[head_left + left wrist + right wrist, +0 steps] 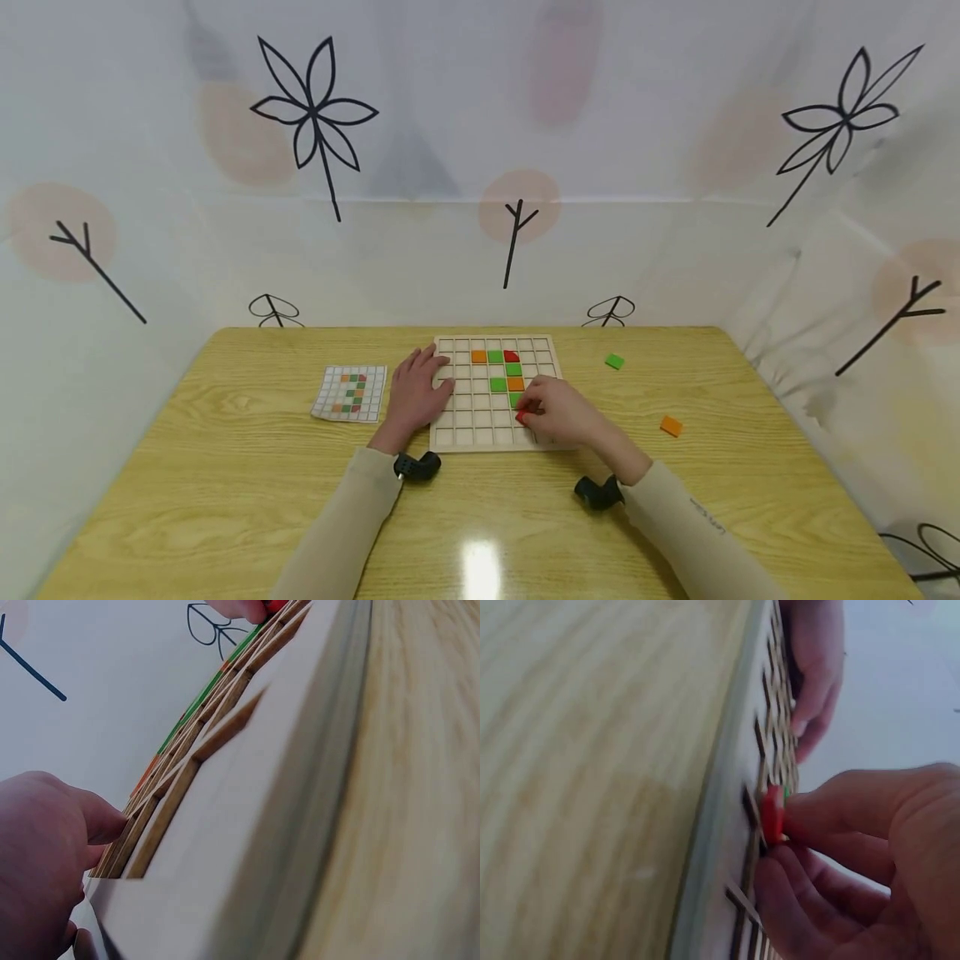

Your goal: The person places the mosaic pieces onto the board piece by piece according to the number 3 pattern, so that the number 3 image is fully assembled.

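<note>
A pale wooden grid board (461, 437) lies on the table. My left hand (416, 387) rests along its left edge, fingers spread, with the thumb over the outer cells. Between thumb and fingers, my right hand (558, 410) pinches a small red tile (773, 814) at a cell in the lower right part of the board. Above that cell sit a green tile (514, 400) and an orange tile (515, 384), with another green tile (498, 385) to the left. An orange tile (478, 357), a green one and a red tile (512, 357) fill cells of the top row.
Left of the board lies a paper card (328, 396) printed with a grid of coloured squares. To the right, a loose green tile (615, 362) and a loose orange tile (671, 426) lie on the wooden table (225, 500). A patterned cloth (450, 267) hangs behind.
</note>
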### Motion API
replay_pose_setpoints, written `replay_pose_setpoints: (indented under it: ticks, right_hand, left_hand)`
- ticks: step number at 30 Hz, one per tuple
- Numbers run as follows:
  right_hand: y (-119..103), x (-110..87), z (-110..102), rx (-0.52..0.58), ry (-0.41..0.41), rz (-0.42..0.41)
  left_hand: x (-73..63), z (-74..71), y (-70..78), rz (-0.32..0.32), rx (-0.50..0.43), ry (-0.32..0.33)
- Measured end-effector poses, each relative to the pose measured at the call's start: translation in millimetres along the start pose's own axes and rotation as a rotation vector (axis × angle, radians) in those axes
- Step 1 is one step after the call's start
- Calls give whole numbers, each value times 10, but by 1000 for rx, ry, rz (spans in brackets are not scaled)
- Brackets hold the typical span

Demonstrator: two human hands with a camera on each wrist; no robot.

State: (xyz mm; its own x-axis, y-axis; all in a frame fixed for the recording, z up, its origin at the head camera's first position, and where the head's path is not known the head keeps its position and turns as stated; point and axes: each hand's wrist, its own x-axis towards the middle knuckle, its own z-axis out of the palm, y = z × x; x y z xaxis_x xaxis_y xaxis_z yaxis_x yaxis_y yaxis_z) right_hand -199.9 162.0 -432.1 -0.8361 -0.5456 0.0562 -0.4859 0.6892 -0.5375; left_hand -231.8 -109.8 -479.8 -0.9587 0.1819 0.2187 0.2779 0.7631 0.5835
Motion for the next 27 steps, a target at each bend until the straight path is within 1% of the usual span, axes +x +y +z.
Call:
replay_pose_setpoints:
  ticks: [3, 5, 11, 15, 21, 27]
  right_hand:
    - [24, -14, -43, 11, -30, -23]
    - [32, -22, -59, 21, -39, -25]
    - [52, -25, -65, 97, -39, 25]
    - [64, -13, -52, 120, -36, 42]
    - [69, -2, -26, 123, -18, 79]
    - [52, -9, -13, 95, 3, 64]
  left_hand:
    - [-4, -4, 5, 2, -4, 5]
    - [-4, -6, 7, -3, -1, 3]
    - [0, 1, 9, -6, 2, 1]
    - [-2, -3, 6, -3, 2, 7]
    - [-6, -8, 1, 2, 4, 10]
    - [-9, -16, 18, -10, -1, -8]
